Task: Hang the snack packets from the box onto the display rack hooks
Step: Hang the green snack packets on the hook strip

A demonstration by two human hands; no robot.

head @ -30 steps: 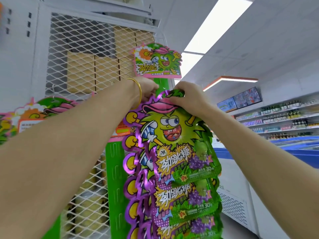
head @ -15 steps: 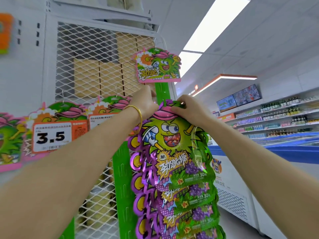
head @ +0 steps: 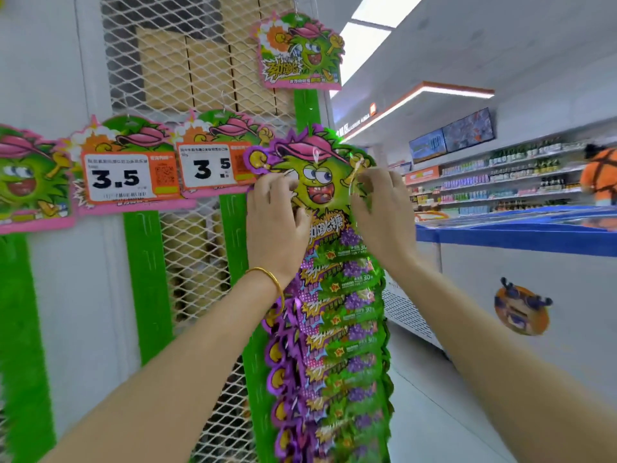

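Observation:
A long strip of green and purple snack packets (head: 337, 302) hangs down the green hook strip (head: 305, 105) of the white mesh display rack (head: 200, 61). Its top packet (head: 317, 182), printed with a green cartoon face, reaches up to the hook strip. My left hand (head: 277, 222), with a gold bangle at the wrist, curls its fingers over the top packet's left edge. On the packet's right edge, my right hand (head: 380, 212) pinches the clear wrapping. No box is in view.
Price cards reading 3.5 (head: 123, 175) hang to the left on other green strips. A cartoon header card (head: 300, 51) hangs above. To the right stand a blue-rimmed chest freezer (head: 517, 255) and stocked wall shelves (head: 500, 182); a person in orange (head: 599, 178) stands far right.
Both hands have slid down from the strip's top edge to the sides of the top packet. The view has dropped and turned left, showing more price cards.

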